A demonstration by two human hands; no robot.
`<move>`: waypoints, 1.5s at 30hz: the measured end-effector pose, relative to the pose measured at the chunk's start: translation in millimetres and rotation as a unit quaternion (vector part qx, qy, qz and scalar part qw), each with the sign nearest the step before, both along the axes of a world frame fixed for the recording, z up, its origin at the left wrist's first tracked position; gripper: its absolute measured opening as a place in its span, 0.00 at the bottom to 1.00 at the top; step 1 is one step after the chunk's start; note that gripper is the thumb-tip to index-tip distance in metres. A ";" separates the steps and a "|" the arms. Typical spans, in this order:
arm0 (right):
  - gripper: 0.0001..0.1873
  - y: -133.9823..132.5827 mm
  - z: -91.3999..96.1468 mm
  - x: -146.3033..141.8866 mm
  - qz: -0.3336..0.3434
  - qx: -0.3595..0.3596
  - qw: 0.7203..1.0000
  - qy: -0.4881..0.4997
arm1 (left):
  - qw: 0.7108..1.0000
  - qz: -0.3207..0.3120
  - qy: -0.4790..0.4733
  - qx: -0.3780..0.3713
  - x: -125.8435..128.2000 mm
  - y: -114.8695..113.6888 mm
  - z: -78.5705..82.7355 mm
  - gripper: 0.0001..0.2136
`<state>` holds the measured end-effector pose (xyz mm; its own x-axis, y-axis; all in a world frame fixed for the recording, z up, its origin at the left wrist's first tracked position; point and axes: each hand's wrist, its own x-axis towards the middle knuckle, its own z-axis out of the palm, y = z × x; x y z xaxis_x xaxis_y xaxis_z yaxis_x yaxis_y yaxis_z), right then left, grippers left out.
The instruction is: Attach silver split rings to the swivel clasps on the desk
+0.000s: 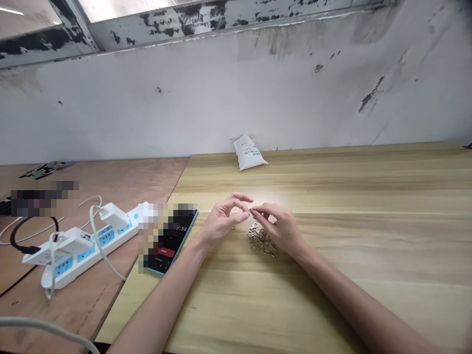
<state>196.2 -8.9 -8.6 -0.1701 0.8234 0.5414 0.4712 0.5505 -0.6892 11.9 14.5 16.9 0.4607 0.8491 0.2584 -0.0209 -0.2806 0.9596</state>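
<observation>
My left hand (223,220) and my right hand (278,228) hover close together above a light wooden tabletop (332,290). The right thumb and forefinger pinch a tiny metal link (251,210). The left fingertips curl in beside that link, but I cannot tell whether they grip it. Just below my right hand lies a tangled metal chain (263,243) with a lobster clasp (252,228) at its end. A small metal ring (233,227) shows under the left hand's edge.
A smartphone (177,241) lies left of my left hand, partly blurred. Farther left, a white power strip (86,255) with plugged-in chargers and cables sits on a brown wooden board (110,179). A white packet (250,152) leans against the scuffed white wall.
</observation>
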 end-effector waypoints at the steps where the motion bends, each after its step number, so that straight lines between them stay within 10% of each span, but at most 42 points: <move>1: 0.13 -0.1 0.3 0.0 -0.001 -0.001 1.000 -0.002 | 1.000 0.000 -0.002 -0.003 -0.1 -0.3 0.3 0.04; 16: 0.13 -0.3 -0.2 -0.6 -0.001 -0.001 1.000 -0.006 | 1.000 -0.001 0.003 0.008 -0.2 0.0 0.4 0.03; 25: 0.12 1.1 -2.0 1.3 0.006 -0.006 1.000 0.022 | 0.985 0.104 0.130 0.048 -3.8 6.0 2.5 0.10; 45: 0.09 2.1 -4.4 2.9 0.070 -0.060 0.995 0.032 | 0.949 0.069 0.221 0.213 -7.8 1.5 8.4 0.10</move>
